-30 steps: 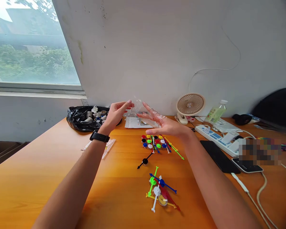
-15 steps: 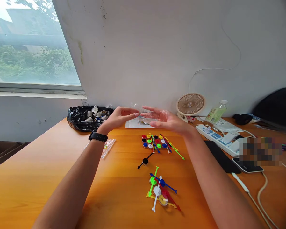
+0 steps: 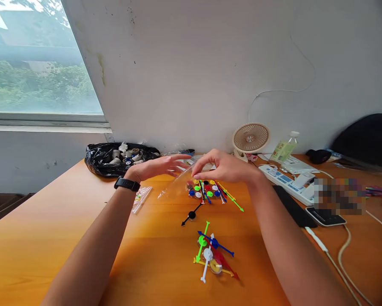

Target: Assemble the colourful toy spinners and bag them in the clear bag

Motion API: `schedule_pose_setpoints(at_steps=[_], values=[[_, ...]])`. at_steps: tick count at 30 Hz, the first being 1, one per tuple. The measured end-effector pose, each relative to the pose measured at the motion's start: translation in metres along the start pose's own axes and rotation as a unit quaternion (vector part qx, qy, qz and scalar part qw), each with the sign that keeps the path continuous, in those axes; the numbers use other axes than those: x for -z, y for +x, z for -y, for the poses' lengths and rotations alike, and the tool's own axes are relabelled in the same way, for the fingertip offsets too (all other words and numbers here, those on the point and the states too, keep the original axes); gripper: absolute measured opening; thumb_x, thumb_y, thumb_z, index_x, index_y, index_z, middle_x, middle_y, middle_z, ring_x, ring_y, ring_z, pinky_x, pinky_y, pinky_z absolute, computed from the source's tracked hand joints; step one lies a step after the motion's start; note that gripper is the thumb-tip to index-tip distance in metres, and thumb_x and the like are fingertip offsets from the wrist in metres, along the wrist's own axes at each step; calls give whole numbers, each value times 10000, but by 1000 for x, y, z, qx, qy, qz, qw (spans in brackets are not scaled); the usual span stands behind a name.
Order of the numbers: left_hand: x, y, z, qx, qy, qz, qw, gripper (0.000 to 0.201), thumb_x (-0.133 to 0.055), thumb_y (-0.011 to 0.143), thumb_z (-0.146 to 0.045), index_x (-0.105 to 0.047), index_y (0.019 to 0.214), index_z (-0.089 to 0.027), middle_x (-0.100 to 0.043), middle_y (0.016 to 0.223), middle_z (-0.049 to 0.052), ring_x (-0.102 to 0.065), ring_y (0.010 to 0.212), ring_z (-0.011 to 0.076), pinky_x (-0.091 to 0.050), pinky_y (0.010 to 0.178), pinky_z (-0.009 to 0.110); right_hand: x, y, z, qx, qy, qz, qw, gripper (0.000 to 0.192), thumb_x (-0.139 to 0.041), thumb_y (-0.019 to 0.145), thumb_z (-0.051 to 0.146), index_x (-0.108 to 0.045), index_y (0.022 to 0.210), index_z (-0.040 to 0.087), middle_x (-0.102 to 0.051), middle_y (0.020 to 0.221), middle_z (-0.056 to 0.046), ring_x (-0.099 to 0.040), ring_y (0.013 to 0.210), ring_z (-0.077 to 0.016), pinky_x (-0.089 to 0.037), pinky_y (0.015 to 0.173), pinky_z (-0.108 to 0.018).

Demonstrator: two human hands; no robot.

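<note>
The thin clear plastic bag [image 3: 178, 183] you are handling is hard to make out: only faint glints show its edges, and its far end is lost behind your fingers, so its mouth and contents cannot be told. From what shows, its long axis slants from your fingertips down and to the left, with the lower corner close to the orange wooden table [image 3: 50, 238], just in front of the cluster of small coloured plastic discs and pointer sticks [image 3: 206, 190].

Your right hand [image 3: 224, 166] is palm down, wrist raised, with thumb and forefinger pinched together on the bag's upper edge. Your left hand [image 3: 159, 166], with a black wristband [image 3: 126, 184], reaches in flat, fingers stretched out towards the right hand; whether it touches the film cannot be told.

Nearer you lie a single black pointer [image 3: 191, 215] and a loose heap of green, blue, white, red and yellow pointers [image 3: 212, 253]. A small flat clear packet [image 3: 141, 198] lies beside your left wrist, and a black plastic bag of small parts [image 3: 121, 158] sits by the wall.
</note>
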State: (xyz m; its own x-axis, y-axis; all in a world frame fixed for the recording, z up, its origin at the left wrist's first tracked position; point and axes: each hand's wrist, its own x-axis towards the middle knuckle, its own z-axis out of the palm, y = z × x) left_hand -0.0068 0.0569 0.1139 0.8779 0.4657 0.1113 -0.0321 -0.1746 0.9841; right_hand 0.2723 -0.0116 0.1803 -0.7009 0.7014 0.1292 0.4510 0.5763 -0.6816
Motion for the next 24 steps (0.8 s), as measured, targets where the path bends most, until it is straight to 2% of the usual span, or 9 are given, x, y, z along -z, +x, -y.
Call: schedule_pose_setpoints(at_steps=[3,6,11,15,18,21,24], values=[[-16,15,8,10,16,67,998,722,-644,928,-669,-534,1511,-257,-624,1461,148,-575,1345,370,-432,1128,519,-7,4,5,1,-28,-3,1000,176,-719,866,325,-835,935,213,-811,920,-33,-714,877,-206,-505,752,-285],[-27,25,11,10,9,99,995,629,-685,919,-616,-605,1401,-219,-690,1299,158,-650,1214,350,-484,1067,531,-9,5,8,-1,-52,-22,998,137,-706,865,300,-813,901,221,-806,896,-25,-705,877,-202,-490,743,-279],[-27,22,2,-21,29,53,998,578,-780,868,-446,-598,1378,-243,-666,1275,124,-639,1192,324,-501,1035,493,-8,4,9,-16,-65,-38,997,131,-676,875,284,-780,863,205,-798,906,-32,-688,863,-187,-471,745,-278],[-26,19,-1,4,56,36,998,521,-804,847,-352,-627,1324,-239,-680,1196,97,-645,1116,289,-502,982,430,-8,5,7,-17,-74,-36,996,124,-684,864,278,-781,875,201,-786,900,-28,-678,857,-183,-458,745,-277],[-23,19,6,19,37,22,999,468,-776,878,-397,-651,1301,-237,-687,1149,93,-645,1076,267,-507,947,393,-7,4,5,-15,-83,-38,996,141,-683,877,293,-791,903,205,-784,918,-28,-679,879,-187,-461,764,-278],[-19,18,15,47,0,28,999,547,-734,902,-500,-620,1379,-257,-673,1218,115,-659,1059,267,-527,924,405,-3,2,2,-11,-87,-54,995,181,-663,913,325,-801,938,209,-787,939,-32,-685,903,-193,-467,797,-285],[-14,16,21,88,12,42,995,615,-755,880,-524,-606,1422,-274,-687,1200,108,-678,995,246,-527,920,402,0,1,-1,-20,-83,-66,994,208,-668,925,359,-809,960,210,-793,969,-44,-693,930,-205,-471,811,-291]])
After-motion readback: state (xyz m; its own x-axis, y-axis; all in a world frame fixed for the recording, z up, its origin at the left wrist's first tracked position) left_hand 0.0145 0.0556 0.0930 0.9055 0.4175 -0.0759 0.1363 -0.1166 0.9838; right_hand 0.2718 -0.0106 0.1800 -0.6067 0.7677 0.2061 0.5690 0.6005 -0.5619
